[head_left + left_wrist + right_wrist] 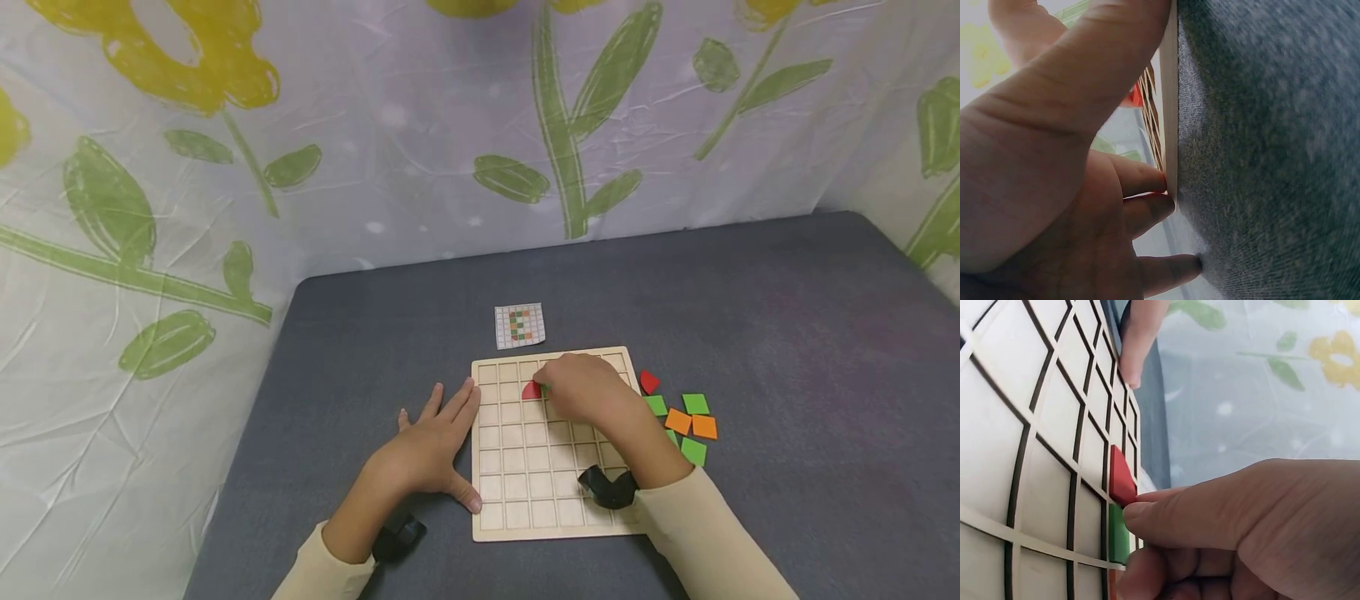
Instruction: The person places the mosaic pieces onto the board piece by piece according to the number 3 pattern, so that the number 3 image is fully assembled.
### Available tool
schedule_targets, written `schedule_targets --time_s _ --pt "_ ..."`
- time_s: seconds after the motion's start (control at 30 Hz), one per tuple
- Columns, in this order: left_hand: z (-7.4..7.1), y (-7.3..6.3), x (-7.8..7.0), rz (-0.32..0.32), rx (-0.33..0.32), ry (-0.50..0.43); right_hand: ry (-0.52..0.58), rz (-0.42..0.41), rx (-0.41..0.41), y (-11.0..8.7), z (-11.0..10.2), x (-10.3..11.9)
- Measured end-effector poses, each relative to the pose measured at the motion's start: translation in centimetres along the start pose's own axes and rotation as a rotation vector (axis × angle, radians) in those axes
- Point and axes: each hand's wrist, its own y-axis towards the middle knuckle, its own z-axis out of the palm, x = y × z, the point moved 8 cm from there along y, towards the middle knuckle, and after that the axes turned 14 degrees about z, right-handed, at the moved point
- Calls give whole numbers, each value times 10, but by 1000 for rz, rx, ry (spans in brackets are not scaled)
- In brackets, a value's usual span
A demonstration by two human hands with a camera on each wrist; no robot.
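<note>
A wooden grid board [513, 460] lies on the table. My left hand [427, 450] is spread at its left side, thumb and fingertips against the board's edge; the left wrist view shows the fingers [1147, 215] along that edge. My right hand [585, 387] reaches over the upper part of the board with curled fingers. Its thumb and index fingertip pinch the corner of a red rounded piece [1121, 476] at a grid cell. Directly beside it a green square [1119, 534] sits in the grid, partly behind the thumb. An orange edge [1113, 584] shows below the green square.
Right of the board lie loose pieces: a red one [649, 382], several green squares [695, 404] and two orange squares [704, 427]. A printed pattern card [520, 326] lies beyond the board. Behind the table [787, 350] hangs a flower-painted sheet [390, 167].
</note>
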Motion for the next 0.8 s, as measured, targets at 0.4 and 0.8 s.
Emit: schedule_targets --time_s 0.4,0.8 --pt "2 2 0 0 2 1 -17 27 49 -5 4 1" --pt "2 0 2 0 11 -2 25 -7 19 -5 1 3"
